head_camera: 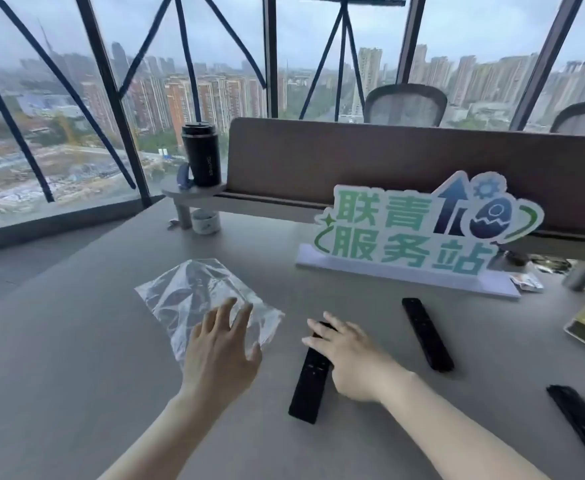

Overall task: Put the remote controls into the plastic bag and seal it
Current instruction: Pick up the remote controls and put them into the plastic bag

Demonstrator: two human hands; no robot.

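the left hand point(220, 344) lies flat and open on the plastic bag point(201, 299) to keep it still. the right hand point(348, 358) rests open on a remote point(310, 382), not yet gripping.

Plastic bag point(194, 299): clear, crinkled, rectangular, lying flat on the grey surface point(76, 358), rotated so one corner points away from the viewer. Nothing is visible inside it. Whether its mouth is open or shut cannot be determined.

Remote control 1 point(310, 386): black, slim, elongated, lying flat just right of the bag, far end partly covered.

Remote control 2 point(426, 333): black, same form, lying flat to the right of remote control 1, angled, well apart from the bag.

Remote control 3 point(582, 424): black, lying flat near the right edge of the view, farthest from the bag, partly cut off.
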